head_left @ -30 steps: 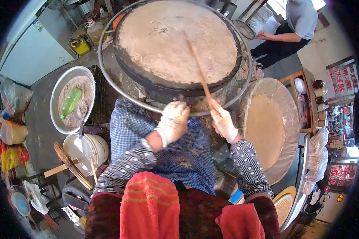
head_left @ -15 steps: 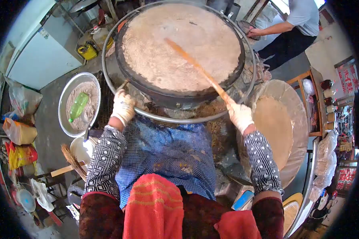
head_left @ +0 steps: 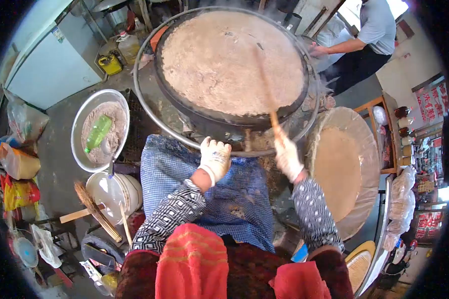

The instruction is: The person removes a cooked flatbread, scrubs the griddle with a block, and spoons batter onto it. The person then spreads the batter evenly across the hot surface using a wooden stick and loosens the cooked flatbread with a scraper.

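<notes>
A round griddle (head_left: 234, 115), covered with a wide layer of pale brown batter (head_left: 224, 65), is in front of me. My right hand (head_left: 288, 155), in a whitish glove and blurred by motion, grips a long wooden spatula (head_left: 268, 94); its blade reaches across the batter. My left hand (head_left: 215, 158), also gloved, is curled over the near side of the metal ring (head_left: 157, 124) around the griddle. Whether its fingers wrap the ring is hidden. A short wooden peg (head_left: 248, 139) sticks out at the griddle's near edge, just right of my left hand.
At left are a metal basin (head_left: 76, 130) with floury mix and a green plastic bottle (head_left: 99, 133), a white bucket (head_left: 129, 192) and a brush (head_left: 97, 212). A large flat round (head_left: 336, 174) lies at right. Another person (head_left: 376, 35) stands at upper right.
My left hand has moved right along the near ring, away from its left side. The spatula has swung to a steeper angle, its tip farther right. My right hand has shifted slightly left.
</notes>
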Action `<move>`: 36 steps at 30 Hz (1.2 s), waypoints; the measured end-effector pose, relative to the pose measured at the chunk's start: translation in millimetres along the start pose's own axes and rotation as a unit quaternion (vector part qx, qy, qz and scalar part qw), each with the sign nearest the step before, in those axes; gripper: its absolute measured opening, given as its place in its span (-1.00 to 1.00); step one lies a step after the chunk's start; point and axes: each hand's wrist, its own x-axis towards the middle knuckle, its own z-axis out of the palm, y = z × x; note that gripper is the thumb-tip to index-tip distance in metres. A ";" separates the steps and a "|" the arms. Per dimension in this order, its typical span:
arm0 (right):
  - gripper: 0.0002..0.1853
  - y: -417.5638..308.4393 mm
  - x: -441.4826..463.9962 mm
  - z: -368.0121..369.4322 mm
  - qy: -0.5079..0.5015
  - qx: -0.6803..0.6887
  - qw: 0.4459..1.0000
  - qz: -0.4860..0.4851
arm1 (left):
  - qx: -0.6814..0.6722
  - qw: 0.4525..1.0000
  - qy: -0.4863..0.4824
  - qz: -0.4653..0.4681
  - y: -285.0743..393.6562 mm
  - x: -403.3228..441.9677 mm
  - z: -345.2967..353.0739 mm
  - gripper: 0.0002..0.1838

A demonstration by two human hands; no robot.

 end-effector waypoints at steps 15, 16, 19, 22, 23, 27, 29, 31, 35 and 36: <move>-0.61 -39.3 4.5 -81.5 -0.007 -0.715 0.674 -0.187 | 0.214 0.973 -0.086 0.008 -194.5 16.9 -28.8 -0.83; -0.60 -32.9 23.5 -99.1 0.016 -0.684 0.695 -0.221 | 0.229 0.968 -0.100 0.010 -207.7 23.0 -33.0 -0.83; -0.56 -60.0 64.2 -95.9 0.094 -0.653 0.737 -0.146 | 0.225 0.969 -0.092 0.032 -242.9 34.0 -36.6 -0.80; -0.55 -57.3 145.6 -128.3 0.140 -0.650 0.731 -0.154 | 0.224 0.970 -0.012 0.090 -284.0 41.6 -25.7 -0.76; -0.54 -69.0 157.7 -116.2 0.152 -0.663 0.722 -0.131 | 0.207 0.974 -0.017 0.090 -291.3 45.6 -26.2 -0.76; -0.54 -96.6 200.4 -90.5 0.167 -0.670 0.717 -0.096 | 0.277 0.955 -0.044 0.094 -310.2 61.2 -21.1 -0.87; -0.53 -95.2 204.4 -93.6 0.153 -0.659 0.728 -0.113 | 0.281 0.954 -0.057 0.088 -311.6 65.1 -25.0 -0.88; -0.54 -87.9 188.9 -96.5 0.142 -0.656 0.734 -0.108 | 0.312 0.944 -0.081 0.075 -310.6 68.1 -27.3 -0.87; -0.54 -32.8 112.9 -135.1 0.087 -0.552 0.798 -0.226 | 0.333 0.936 -0.097 0.061 -301.8 65.4 -26.8 -0.81; -0.54 -25.9 76.0 -126.2 0.077 -0.547 0.790 -0.265 | 0.331 0.937 -0.095 0.063 -295.5 60.9 -28.6 -0.81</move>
